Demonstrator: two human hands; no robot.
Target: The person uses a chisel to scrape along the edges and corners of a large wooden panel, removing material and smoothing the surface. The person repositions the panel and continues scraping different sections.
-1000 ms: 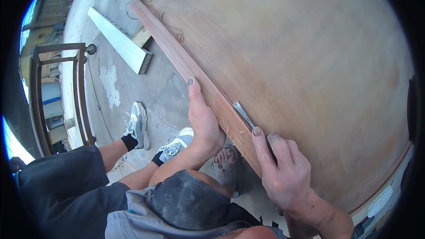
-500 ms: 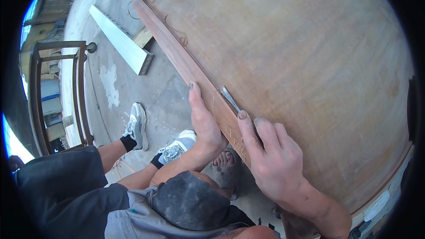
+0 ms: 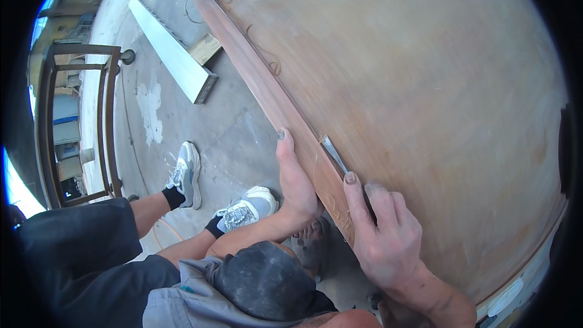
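Observation:
A chisel (image 3: 334, 154) with a flat metal blade is in my right hand (image 3: 388, 234), the index finger stretched along it. Its tip rests in the corner where a flat brown wooden panel (image 3: 425, 97) meets its raised border strip (image 3: 276, 112). My left hand (image 3: 297, 176) grips the outside of that strip across from the blade, thumb up along the side, the other fingers hidden underneath. Thin curled shavings (image 3: 335, 208) lie on the strip between my hands. Farther up, another curl (image 3: 275, 68) lies along the inner edge.
A long white board (image 3: 173, 51) lies on the concrete floor over a short wood piece (image 3: 205, 48). At the left stands a brown metal frame on wheels (image 3: 109, 127). Another person's legs, in dark shorts and sneakers (image 3: 248, 208), reach in near my left arm.
The panel and both hands appear a little lower and farther right, with nearly the same places on the wood. A fine shaving strand beside my left hand no longer shows there.

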